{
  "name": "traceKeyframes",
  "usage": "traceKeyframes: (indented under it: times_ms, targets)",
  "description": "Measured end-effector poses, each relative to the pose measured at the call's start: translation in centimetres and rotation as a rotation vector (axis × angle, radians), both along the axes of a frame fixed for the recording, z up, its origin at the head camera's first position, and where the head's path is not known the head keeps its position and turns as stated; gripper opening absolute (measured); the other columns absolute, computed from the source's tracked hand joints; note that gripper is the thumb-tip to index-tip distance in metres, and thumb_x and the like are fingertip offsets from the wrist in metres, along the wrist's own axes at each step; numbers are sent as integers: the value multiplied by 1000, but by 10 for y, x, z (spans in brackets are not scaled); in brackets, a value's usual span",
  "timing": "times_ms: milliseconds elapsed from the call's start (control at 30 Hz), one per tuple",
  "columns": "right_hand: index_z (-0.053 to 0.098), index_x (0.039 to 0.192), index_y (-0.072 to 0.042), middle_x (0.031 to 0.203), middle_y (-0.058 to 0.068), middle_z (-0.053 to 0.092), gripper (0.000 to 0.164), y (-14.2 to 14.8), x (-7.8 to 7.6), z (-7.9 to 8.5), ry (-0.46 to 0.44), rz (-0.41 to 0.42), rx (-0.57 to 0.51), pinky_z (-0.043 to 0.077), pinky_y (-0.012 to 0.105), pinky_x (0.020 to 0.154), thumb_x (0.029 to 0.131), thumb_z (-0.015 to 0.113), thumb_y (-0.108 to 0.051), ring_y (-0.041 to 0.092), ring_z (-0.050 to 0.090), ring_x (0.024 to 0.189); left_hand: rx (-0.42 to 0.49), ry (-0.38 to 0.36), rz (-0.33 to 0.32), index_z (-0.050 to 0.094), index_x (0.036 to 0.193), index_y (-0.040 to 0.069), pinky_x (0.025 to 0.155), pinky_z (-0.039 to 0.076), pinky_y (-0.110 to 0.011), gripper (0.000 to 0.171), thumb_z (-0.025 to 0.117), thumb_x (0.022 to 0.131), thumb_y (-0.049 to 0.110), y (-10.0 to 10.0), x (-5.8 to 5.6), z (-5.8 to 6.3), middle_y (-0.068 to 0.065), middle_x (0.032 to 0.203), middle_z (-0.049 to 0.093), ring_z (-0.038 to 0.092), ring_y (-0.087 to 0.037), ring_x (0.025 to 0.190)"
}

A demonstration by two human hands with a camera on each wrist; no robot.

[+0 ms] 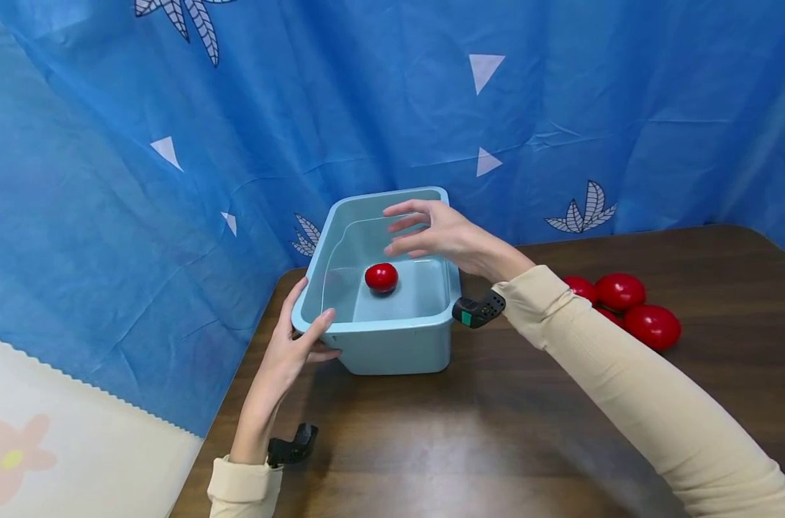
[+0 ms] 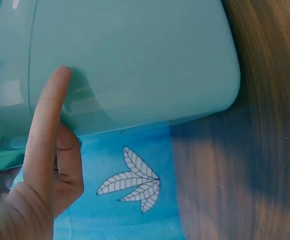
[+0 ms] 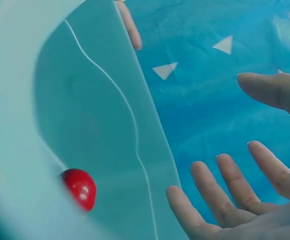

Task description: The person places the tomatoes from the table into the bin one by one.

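My left hand (image 1: 291, 349) grips the near left corner of a light blue plastic bin (image 1: 395, 350), thumb at the rim and fingers against the outer wall. One finger (image 2: 47, 120) lies straight along that wall in the left wrist view. Inside the bin, on its floor, sits a glossy red egg-shaped object (image 1: 381, 278), also visible in the right wrist view (image 3: 82, 189). Above the bin's right side hovers my right hand (image 1: 434, 232), fingers spread and loosely bent with nothing in them.
Several more glossy red objects (image 1: 652, 327) lie clustered on the brown wooden table (image 1: 496, 439), partly behind my right sleeve. A blue patterned curtain (image 1: 379, 93) hangs behind the table and along its left side. Pale cloth with a flower print (image 1: 75, 424) shows at lower left.
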State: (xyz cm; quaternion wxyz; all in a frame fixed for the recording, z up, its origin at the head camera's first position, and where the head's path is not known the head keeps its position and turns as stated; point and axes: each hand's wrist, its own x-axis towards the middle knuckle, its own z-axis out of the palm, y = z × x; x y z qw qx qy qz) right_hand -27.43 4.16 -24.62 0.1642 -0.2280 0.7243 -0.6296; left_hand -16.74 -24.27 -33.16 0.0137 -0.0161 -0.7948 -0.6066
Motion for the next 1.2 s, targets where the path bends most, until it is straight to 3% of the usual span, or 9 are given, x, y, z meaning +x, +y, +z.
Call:
traceKeyframes:
  times_ms: [233, 367, 500, 700, 767, 833, 933, 1000, 1200]
  targets:
    - [48, 154, -11, 150, 14, 53, 65, 59, 6, -2, 79, -79, -11, 47, 54, 114, 95, 74, -13, 34, 56, 133, 5, -4, -22, 12, 168, 31, 86, 62, -56, 76, 59, 108, 23, 0, 0, 2, -21, 162, 26, 73, -40, 98]
    - [45, 156, -14, 152, 11, 51, 64, 106, 13, -12, 74, -177, 52, 53, 39, 109, 98, 73, -19, 26, 58, 131, -1, -6, -20, 13, 168, 32, 85, 63, -54, 76, 59, 108, 24, -1, -1, 3, -20, 162, 27, 73, -39, 99]
    - [41, 158, -17, 153, 11, 49, 65, 157, 18, -37, 29, -248, 121, 57, 22, 96, 101, 72, -24, 12, 64, 120, -9, -12, -15, 12, 168, 33, 85, 63, -53, 77, 60, 108, 25, -3, 0, 4, -21, 161, 28, 74, -37, 98]
    - [43, 154, -25, 132, -13, 58, 59, 235, 25, -88, -1, -329, 262, 60, 24, 87, 102, 70, -26, -6, 63, 106, -5, -12, -5, 11, 168, 32, 82, 65, -46, 78, 59, 108, 24, -8, 6, 4, -20, 162, 25, 74, -33, 93]
    - [42, 152, -27, 136, -6, 58, 56, 258, 30, -102, 18, -373, 317, 60, 21, 84, 102, 70, -27, -11, 59, 103, -2, -3, -4, 10, 168, 31, 83, 64, -49, 77, 59, 108, 23, -9, 8, 5, -20, 162, 24, 74, -33, 93]
    - [39, 155, -21, 147, 10, 53, 63, 276, 37, -115, 43, -422, 394, 60, 26, 87, 102, 70, -29, 3, 60, 111, -3, 5, -2, 10, 169, 30, 83, 63, -52, 77, 58, 109, 22, -10, 9, 5, -20, 162, 23, 74, -34, 93]
    - [28, 162, -6, 157, 37, 31, 77, 293, 49, -135, 29, -469, 456, 54, 54, 105, 102, 70, -30, 38, 48, 130, -9, 7, 0, 10, 169, 30, 84, 63, -53, 77, 58, 109, 23, -11, 9, 5, -20, 162, 24, 74, -33, 92]
    - [19, 162, 4, 156, 42, 26, 85, 299, 57, -147, 11, -474, 471, 39, 75, 106, 103, 69, -31, 59, 32, 134, -13, 8, 3, 11, 168, 30, 83, 64, -51, 77, 58, 109, 24, -11, 8, 5, -20, 161, 25, 74, -31, 90]
    - [23, 157, 10, 151, 46, 28, 87, 297, 72, -171, 45, -478, 522, 39, 82, 92, 100, 73, -31, 65, 32, 129, -13, 5, 3, 12, 168, 30, 83, 64, -51, 76, 58, 109, 24, -10, 7, 5, -22, 160, 28, 75, -30, 88]
